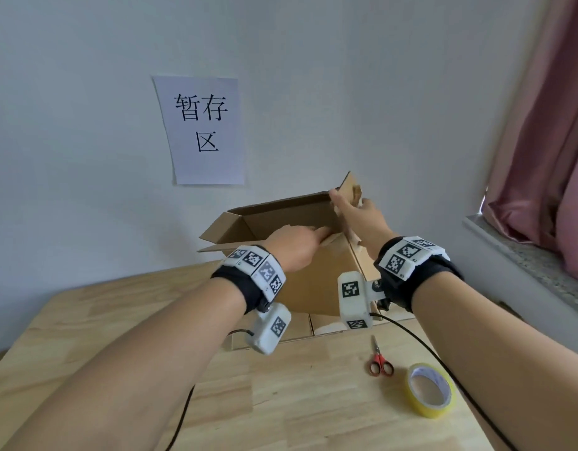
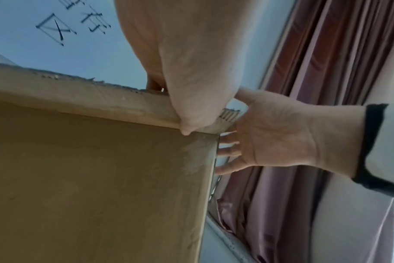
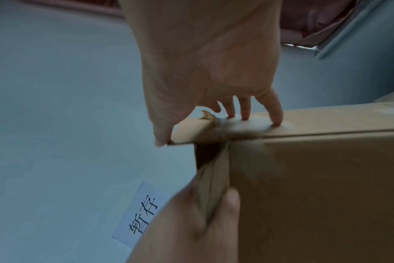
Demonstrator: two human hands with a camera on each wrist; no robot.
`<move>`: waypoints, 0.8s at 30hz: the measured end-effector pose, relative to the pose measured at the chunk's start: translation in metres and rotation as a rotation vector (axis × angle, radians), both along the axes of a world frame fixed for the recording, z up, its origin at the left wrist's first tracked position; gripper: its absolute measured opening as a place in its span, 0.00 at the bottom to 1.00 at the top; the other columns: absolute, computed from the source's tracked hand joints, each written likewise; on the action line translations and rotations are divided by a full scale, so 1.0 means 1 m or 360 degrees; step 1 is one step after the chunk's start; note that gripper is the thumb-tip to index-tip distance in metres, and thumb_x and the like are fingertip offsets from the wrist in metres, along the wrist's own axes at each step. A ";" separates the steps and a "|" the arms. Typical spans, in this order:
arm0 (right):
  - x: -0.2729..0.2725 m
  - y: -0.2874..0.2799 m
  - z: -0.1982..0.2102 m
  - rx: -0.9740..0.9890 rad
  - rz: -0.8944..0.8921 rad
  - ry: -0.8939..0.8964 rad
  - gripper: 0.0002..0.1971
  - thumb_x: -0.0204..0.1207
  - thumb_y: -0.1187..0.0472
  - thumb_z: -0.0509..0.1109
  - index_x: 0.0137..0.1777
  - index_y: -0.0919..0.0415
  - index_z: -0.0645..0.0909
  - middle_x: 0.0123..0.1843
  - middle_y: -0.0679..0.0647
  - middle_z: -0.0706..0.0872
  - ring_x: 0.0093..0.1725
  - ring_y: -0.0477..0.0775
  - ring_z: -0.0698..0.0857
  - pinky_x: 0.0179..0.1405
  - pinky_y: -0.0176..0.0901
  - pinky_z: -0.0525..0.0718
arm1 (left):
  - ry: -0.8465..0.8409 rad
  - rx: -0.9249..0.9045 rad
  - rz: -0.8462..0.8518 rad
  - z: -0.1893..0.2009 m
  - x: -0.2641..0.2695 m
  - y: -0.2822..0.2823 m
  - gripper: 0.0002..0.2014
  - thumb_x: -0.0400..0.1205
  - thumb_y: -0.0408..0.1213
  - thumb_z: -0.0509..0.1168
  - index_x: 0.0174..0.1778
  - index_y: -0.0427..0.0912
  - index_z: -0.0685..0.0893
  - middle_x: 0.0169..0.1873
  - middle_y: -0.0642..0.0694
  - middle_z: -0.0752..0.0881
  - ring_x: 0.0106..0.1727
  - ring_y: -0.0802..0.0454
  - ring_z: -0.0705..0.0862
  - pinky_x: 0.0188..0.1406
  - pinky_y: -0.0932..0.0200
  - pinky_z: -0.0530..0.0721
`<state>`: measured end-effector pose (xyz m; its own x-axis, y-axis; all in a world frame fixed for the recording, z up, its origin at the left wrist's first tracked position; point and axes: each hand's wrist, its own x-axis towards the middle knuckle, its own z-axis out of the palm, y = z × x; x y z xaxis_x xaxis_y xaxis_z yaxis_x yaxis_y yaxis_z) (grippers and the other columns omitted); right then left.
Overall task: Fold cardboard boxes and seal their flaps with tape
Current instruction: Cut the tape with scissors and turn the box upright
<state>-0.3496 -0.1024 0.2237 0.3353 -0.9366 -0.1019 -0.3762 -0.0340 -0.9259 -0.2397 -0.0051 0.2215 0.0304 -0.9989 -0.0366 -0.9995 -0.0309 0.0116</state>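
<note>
A brown cardboard box stands on the wooden table by the wall, with its top flaps open. My left hand pinches the near flap at its right end; in the left wrist view the thumb lies on the flap's outside and the fingers curl behind it. My right hand holds the upright right-side flap, with its thumb at the flap's edge and its fingers on the flap's face. A yellow tape roll lies at the front right.
Red-handled scissors lie just left of the tape. Flat cardboard pieces sit under the box. A paper sign hangs on the wall behind. A pink curtain and a stone sill are at the right. Black cables cross the table.
</note>
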 end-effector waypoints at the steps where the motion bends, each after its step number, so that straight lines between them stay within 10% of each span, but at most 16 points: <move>1: -0.001 0.003 -0.002 -0.0007 0.0026 -0.0006 0.58 0.54 0.22 0.65 0.79 0.60 0.60 0.73 0.57 0.73 0.70 0.59 0.75 0.68 0.59 0.77 | 0.0011 0.0012 -0.0028 0.001 -0.005 -0.004 0.26 0.85 0.32 0.52 0.79 0.57 0.63 0.66 0.46 0.81 0.54 0.43 0.84 0.42 0.53 0.79; 4: -0.007 0.002 -0.013 -0.0054 -0.0012 0.0046 0.40 0.67 0.43 0.72 0.75 0.60 0.63 0.66 0.54 0.77 0.62 0.56 0.79 0.61 0.51 0.80 | 0.0226 0.0069 -0.0189 0.000 -0.012 -0.011 0.22 0.88 0.42 0.51 0.80 0.54 0.63 0.72 0.47 0.76 0.62 0.45 0.81 0.52 0.54 0.78; 7: -0.023 -0.008 -0.028 -0.0060 -0.0254 0.0001 0.18 0.80 0.62 0.59 0.70 0.62 0.72 0.56 0.58 0.81 0.54 0.58 0.80 0.56 0.50 0.79 | 0.0550 0.0198 -0.0238 -0.007 -0.002 -0.008 0.27 0.86 0.56 0.49 0.81 0.51 0.63 0.78 0.54 0.69 0.75 0.56 0.70 0.72 0.60 0.66; 12: -0.051 -0.016 -0.055 0.0256 -0.0673 -0.0282 0.14 0.82 0.49 0.58 0.54 0.59 0.77 0.40 0.55 0.79 0.39 0.57 0.78 0.50 0.50 0.78 | 0.0657 0.0228 0.0164 -0.021 0.041 0.005 0.20 0.88 0.53 0.46 0.69 0.51 0.75 0.70 0.53 0.73 0.72 0.57 0.69 0.71 0.60 0.63; 18: -0.061 -0.018 -0.068 0.0561 -0.0765 -0.0547 0.19 0.80 0.46 0.60 0.62 0.59 0.76 0.34 0.51 0.74 0.33 0.51 0.74 0.43 0.45 0.74 | 0.0360 0.0051 0.0372 -0.027 0.076 0.000 0.16 0.86 0.36 0.57 0.66 0.54 0.81 0.84 0.52 0.47 0.84 0.47 0.46 0.81 0.48 0.53; 24: -0.056 -0.013 -0.071 0.0581 -0.0747 -0.0668 0.22 0.82 0.49 0.60 0.70 0.62 0.72 0.37 0.48 0.74 0.35 0.47 0.74 0.48 0.43 0.76 | 0.0091 0.0388 0.0481 -0.015 0.074 -0.030 0.27 0.86 0.36 0.52 0.82 0.57 0.59 0.83 0.55 0.39 0.84 0.45 0.42 0.82 0.39 0.51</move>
